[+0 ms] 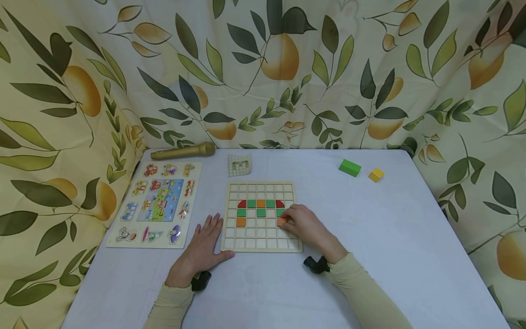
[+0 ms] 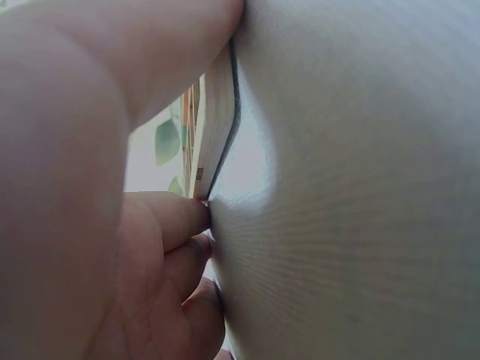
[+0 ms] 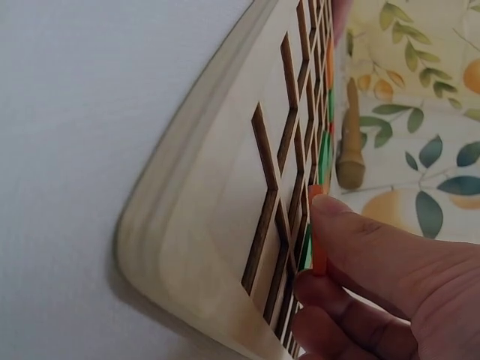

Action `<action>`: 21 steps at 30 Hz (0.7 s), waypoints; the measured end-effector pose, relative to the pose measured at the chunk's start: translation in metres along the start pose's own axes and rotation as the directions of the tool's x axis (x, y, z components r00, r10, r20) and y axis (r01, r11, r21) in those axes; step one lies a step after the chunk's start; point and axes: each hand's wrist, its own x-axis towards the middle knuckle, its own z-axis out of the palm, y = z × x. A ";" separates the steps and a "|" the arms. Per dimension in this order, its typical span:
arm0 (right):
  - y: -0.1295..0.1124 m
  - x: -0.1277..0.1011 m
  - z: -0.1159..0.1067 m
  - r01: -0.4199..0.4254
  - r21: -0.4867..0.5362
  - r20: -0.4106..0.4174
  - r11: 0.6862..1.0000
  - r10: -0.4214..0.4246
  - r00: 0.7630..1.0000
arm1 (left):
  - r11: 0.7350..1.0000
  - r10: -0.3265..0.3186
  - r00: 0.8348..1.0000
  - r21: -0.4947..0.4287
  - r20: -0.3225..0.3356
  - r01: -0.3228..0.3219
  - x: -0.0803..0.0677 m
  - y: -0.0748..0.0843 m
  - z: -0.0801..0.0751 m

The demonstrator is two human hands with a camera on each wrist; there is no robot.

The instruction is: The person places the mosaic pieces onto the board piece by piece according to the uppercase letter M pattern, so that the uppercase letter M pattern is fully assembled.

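Note:
A wooden grid board [image 1: 263,244] lies on the white table, its cells partly filled with red, green and orange tiles in an arch-like pattern. Thumb and fingers of my right hand [image 1: 307,225] pinch an orange square tile [image 3: 319,229] at the right side of the grid, under a green tile [image 1: 280,212]. A matching orange tile [image 1: 240,222] sits in a cell on the left side. My left hand [image 1: 200,250] rests on the table with fingers spread, its thumb and fingertips right by the board's lower left edge.
Left of the board is a puzzle board [image 1: 113,240] with colourful vehicle pieces. Behind it lies a gold microphone [image 1: 182,151]. A small patterned card [image 1: 239,171] is beyond the grid. At the back right stand a green block [image 1: 350,167] and a yellow block [image 1: 376,174].

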 end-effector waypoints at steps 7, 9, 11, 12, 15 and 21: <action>0.000 0.001 0.002 0.017 -0.027 -0.011 0.999 -0.018 1.000 | 1.000 0.006 1.000 0.005 -0.008 -0.006 -0.001 0.001 0.000; 0.000 0.001 0.002 0.014 -0.018 -0.011 1.000 -0.014 1.000 | 1.000 0.003 1.000 0.007 -0.004 -0.003 -0.001 0.001 0.001; 0.001 0.001 0.003 0.008 -0.008 -0.012 1.000 -0.008 1.000 | 1.000 -0.001 1.000 0.006 0.001 0.001 -0.001 0.001 0.001; 0.001 0.001 0.003 0.002 -0.001 -0.013 1.000 -0.002 1.000 | 1.000 0.000 1.000 0.004 0.000 0.000 -0.001 0.001 0.001; 0.002 0.000 0.003 -0.009 0.012 -0.022 1.000 0.009 1.000 | 1.000 -0.007 1.000 0.001 0.011 0.007 -0.001 0.002 0.000; 0.007 -0.003 0.000 -0.020 0.022 -0.048 1.000 0.021 0.999 | 1.000 -0.003 0.999 -0.017 0.032 0.004 -0.001 0.001 -0.004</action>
